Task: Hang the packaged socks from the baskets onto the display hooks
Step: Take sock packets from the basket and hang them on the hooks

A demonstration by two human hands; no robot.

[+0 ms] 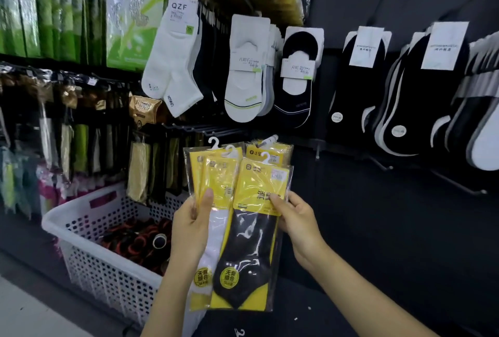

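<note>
head view: left hand point(189, 227) and right hand point(298, 226) clamp sock packs point(249, 250) near hook point(268, 140), basket point(81, 208) at left.

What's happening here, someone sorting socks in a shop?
A person is stocking a sock display. Their left hand and right hand both grip a fanned bunch of yellow-carded sock packs, held up in front of the dark display wall. Other socks already hang above. A bare hook sticks out to the right. A white basket holding more goods sits low on the left.
</note>
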